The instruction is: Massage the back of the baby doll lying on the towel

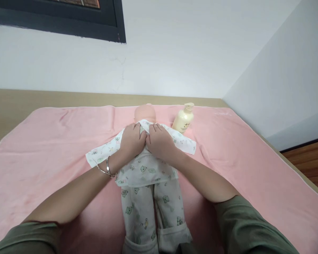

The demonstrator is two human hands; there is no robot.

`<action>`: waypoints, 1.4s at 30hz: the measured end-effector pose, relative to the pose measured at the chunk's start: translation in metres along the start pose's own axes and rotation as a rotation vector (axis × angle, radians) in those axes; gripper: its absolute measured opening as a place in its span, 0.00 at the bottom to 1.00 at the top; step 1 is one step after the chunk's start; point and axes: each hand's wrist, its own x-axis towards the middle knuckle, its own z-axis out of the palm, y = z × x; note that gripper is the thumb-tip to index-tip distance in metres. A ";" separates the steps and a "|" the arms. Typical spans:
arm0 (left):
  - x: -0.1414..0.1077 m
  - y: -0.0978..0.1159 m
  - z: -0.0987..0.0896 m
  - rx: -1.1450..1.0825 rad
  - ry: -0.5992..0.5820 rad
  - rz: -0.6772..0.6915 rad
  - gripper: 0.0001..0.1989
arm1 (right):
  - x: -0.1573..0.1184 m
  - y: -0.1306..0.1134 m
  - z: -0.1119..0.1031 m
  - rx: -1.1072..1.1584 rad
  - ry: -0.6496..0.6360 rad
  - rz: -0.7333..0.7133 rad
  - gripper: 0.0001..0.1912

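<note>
A baby doll (145,113) lies on its back, its head toward the wall. It wears a white baby shirt (145,171) and matching baby trousers (139,208), both with small green animal prints. My left hand (133,140) and my right hand (160,141) meet at the upper chest, thumbs close together, fingers closed on the shirt front just below the neck. The cloth between them is bunched up, and what lies under my fingers is hidden. Both shirt sleeves stretch out sideways. A bracelet (108,166) circles my left wrist.
A pink blanket (69,141) covers most of the wooden surface (13,104). Right of the doll's head stands a cream pump bottle (184,118), close to the sleeve. White walls (172,53) rise behind and at the right, with a dark window frame (106,21) at upper left.
</note>
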 end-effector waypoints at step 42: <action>-0.012 0.003 0.013 -0.420 0.168 -0.266 0.23 | 0.017 0.015 -0.023 0.381 0.100 0.192 0.26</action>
